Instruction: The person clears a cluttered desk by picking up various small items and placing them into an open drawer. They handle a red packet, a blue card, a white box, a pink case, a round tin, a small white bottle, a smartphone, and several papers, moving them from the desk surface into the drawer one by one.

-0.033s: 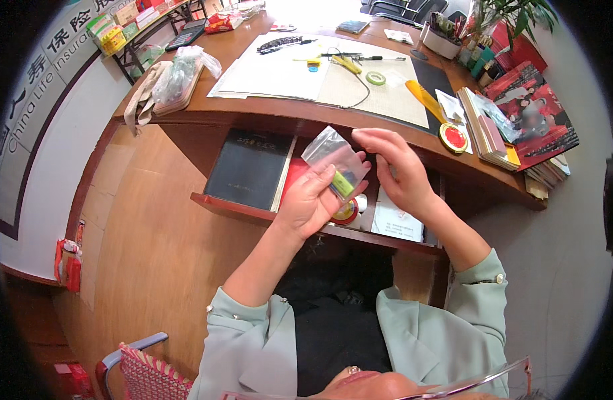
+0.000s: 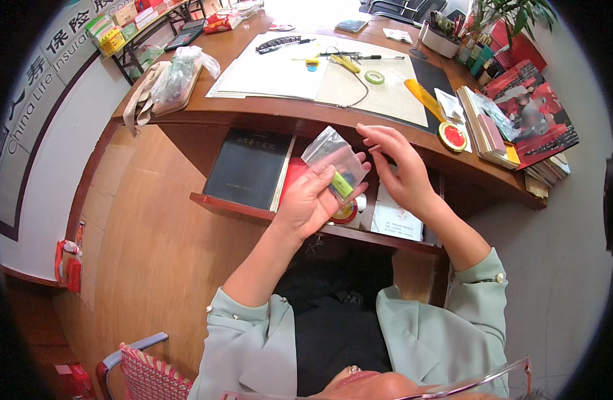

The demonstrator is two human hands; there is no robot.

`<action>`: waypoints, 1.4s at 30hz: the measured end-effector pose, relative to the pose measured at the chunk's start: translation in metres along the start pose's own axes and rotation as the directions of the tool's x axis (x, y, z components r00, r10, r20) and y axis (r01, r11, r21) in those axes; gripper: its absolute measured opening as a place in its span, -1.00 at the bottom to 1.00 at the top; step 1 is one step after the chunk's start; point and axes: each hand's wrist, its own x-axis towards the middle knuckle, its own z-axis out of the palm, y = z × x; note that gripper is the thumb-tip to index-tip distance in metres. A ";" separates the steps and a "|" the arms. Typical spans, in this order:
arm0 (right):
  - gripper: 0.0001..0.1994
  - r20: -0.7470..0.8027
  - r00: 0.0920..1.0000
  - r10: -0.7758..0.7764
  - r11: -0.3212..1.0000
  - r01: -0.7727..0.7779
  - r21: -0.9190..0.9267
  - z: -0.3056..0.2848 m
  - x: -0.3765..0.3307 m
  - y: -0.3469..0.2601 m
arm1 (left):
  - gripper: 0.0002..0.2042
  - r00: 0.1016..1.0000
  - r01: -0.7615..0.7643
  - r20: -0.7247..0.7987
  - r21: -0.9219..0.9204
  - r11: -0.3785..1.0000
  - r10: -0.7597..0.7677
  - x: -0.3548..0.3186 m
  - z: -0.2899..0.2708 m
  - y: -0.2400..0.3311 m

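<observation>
My left hand (image 2: 310, 200) holds a small clear plastic bag (image 2: 328, 148), thumb on top and fingers underneath. A yellow-green block (image 2: 342, 184) and something dark show through the plastic; I cannot make out their kind. Close by on the right, my right hand (image 2: 403, 170) is raised with curved fingers apart and nothing in them. Both hands are above a pulled-out desk drawer (image 2: 233, 208). In it lie a black hardcover book (image 2: 248, 170), a round red and gold item (image 2: 346, 213) partly hidden by my left hand, and a white printed sheet (image 2: 394, 219).
On the wooden desk (image 2: 253, 112) are white papers (image 2: 270, 77), a green tape roll (image 2: 374, 77), pens, a yellow tool (image 2: 346, 63) and a round red-topped tin (image 2: 452, 137). Stacked books (image 2: 488, 130) stand at the right. A chair (image 2: 150, 373) is at lower left.
My right hand has shifted very slightly, its fingertips a little farther from the bag. The left hand and the bag stay where they were.
</observation>
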 end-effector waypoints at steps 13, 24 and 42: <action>-0.83 0.177 0.877 0.447 0.716 -0.469 0.517 0.008 -0.003 0.016 | -0.45 0.972 0.204 0.062 0.240 0.949 -0.225 -0.011 -0.004 0.003; -0.84 0.170 0.890 0.422 0.679 -0.435 0.591 0.007 -0.010 0.014 | -0.58 0.991 0.133 -0.015 0.283 0.950 -0.134 -0.014 -0.003 -0.003; -0.72 -0.056 0.998 0.012 0.803 -0.043 -0.595 -0.045 0.102 0.116 | -0.59 0.986 0.090 -0.129 -0.090 0.992 -0.101 -0.007 -0.024 0.006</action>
